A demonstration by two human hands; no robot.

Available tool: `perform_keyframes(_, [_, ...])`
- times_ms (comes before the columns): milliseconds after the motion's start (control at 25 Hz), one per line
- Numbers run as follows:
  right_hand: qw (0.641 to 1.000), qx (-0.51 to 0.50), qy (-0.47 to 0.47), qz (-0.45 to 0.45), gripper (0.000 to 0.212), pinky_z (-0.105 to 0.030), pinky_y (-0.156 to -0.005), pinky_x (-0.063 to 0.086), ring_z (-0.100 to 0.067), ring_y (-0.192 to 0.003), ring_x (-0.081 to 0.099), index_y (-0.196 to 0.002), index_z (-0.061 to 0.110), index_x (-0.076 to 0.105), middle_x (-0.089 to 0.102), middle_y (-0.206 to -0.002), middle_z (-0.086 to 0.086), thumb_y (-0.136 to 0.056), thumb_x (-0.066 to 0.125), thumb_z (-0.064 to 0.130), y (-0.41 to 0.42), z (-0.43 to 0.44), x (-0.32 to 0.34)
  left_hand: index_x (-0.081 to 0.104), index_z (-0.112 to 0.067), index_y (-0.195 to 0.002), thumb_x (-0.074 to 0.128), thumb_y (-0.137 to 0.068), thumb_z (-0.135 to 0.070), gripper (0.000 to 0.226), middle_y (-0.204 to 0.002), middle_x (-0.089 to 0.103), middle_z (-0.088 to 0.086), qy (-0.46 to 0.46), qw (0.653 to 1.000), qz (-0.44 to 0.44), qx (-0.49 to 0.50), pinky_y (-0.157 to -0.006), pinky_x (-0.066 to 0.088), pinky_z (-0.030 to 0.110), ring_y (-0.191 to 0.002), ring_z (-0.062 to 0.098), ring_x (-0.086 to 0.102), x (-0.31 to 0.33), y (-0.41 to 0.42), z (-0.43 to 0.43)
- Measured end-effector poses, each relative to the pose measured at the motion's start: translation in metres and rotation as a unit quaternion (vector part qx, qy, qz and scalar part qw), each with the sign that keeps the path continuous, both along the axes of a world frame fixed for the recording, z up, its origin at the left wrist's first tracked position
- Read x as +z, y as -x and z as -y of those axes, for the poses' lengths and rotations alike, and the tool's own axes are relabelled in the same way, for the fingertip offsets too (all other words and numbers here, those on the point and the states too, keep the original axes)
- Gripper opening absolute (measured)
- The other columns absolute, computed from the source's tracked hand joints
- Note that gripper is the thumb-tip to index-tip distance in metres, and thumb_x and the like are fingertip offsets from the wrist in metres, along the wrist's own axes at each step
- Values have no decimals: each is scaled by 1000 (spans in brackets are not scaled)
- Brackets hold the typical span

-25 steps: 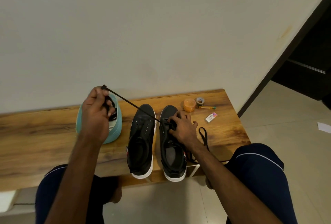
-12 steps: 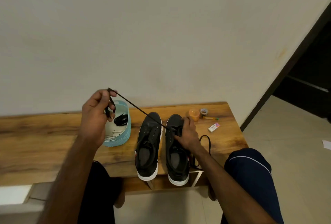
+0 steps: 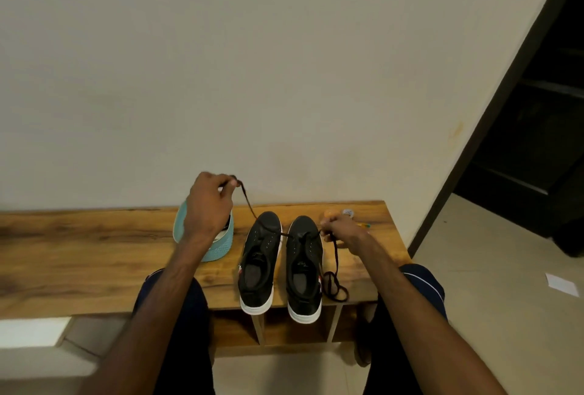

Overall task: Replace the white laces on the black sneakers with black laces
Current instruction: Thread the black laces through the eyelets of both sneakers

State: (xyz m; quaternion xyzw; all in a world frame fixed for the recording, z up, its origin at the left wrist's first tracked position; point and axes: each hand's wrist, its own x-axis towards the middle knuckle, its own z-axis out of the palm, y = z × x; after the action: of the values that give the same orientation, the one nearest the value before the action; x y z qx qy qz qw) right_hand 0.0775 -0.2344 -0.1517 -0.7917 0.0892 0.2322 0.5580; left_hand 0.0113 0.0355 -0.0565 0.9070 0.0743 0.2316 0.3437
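Two black sneakers with white soles stand side by side on the wooden bench point(image 3: 94, 255), toes toward the wall: the left sneaker point(image 3: 260, 260) and the right sneaker point(image 3: 303, 268). A black lace point(image 3: 248, 202) runs through the front eyelets of the right sneaker. My left hand point(image 3: 207, 205), raised above the bench, pinches one end of it. My right hand point(image 3: 341, 230) grips the other side just right of the right sneaker's toe; the rest of the lace trails down into a loose coil point(image 3: 335, 287) beside that shoe.
A teal basket point(image 3: 215, 249) stands left of the sneakers, partly behind my left hand. Small items lie at the bench's back right corner: an orange lid point(image 3: 328, 214), a tape roll point(image 3: 347, 212), a pen point(image 3: 365, 224). A dark doorway point(image 3: 521, 142) opens at right. Paper point(image 3: 561, 284) lies on the floor.
My right hand left the right sneaker's toe and pulled the lace out to the right. My left hand moved rightward and its stretch of lace went from taut to slacker. The camera tilted up.
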Motion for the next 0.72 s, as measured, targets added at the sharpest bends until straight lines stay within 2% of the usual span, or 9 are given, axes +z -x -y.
perform_keyframes(40, [999,-1,-11,30,13,-32,-73,44,-12,-66,56,-94,13,63,63,-80,-2,-100,51,13,-2,-2,19,73,-16,-109,53,-101,-29,25,-109,64,5,-42,999,17,11,-82,41,29,-99,19,60,12,-1,3])
perform_keyframes(120, [995,3,-56,77,16,-28,-67,50,-12,-66,57,-104,8,69,66,-82,-4,-100,53,11,-4,-7,66,73,-19,-103,51,-102,-32,25,-102,66,1,-71,996,47,10,-78,42,30,-94,18,62,41,-4,11])
perform_keyframes(160, [992,8,-80,93,18,-27,-67,53,-12,-67,58,-107,8,70,68,-84,-4,-100,54,11,-4,-10,89,72,-20,-98,50,-102,-32,25,-97,68,-2,-50,997,61,-2,-77,45,31,-90,16,63,55,-5,17])
perform_keyframes(240, [985,19,-119,124,19,-28,-70,56,-12,-67,61,-109,8,71,71,-87,-4,-100,55,11,0,-15,136,72,-19,-92,52,-102,-29,24,-89,70,-4,76,992,83,-55,-75,51,33,-79,15,64,86,-8,29])
perform_keyframes(320, [974,28,-163,153,19,-30,-72,58,-13,-66,62,-107,7,71,71,-88,-4,-101,53,9,5,-22,178,72,-18,-90,53,-101,-25,23,-94,71,-3,221,964,88,-120,-73,54,33,-76,14,63,115,-7,42])
perform_keyframes(400, [962,36,-204,177,19,-32,-75,60,-15,-68,63,-106,6,70,72,-89,-6,-102,52,8,15,-28,215,73,-20,-90,54,-101,-25,22,-100,72,-5,304,934,88,-167,-76,56,34,-82,12,64,141,-3,51])
perform_keyframes(520, [945,37,-260,196,21,-35,-85,58,-20,-74,68,-111,2,66,73,-93,-10,-103,48,6,29,-34,254,73,-20,-89,57,-99,-32,22,-97,73,-10,342,915,101,-191,-80,58,35,-86,10,67,175,1,59])
perform_keyframes(720, [925,60,-297,228,33,-35,-97,52,-21,-96,73,-118,2,63,72,-111,-14,-101,36,-7,47,-35,294,74,-15,-97,57,-99,-31,23,-103,76,-6,338,908,129,-210,-85,58,37,-95,13,71,202,12,65])
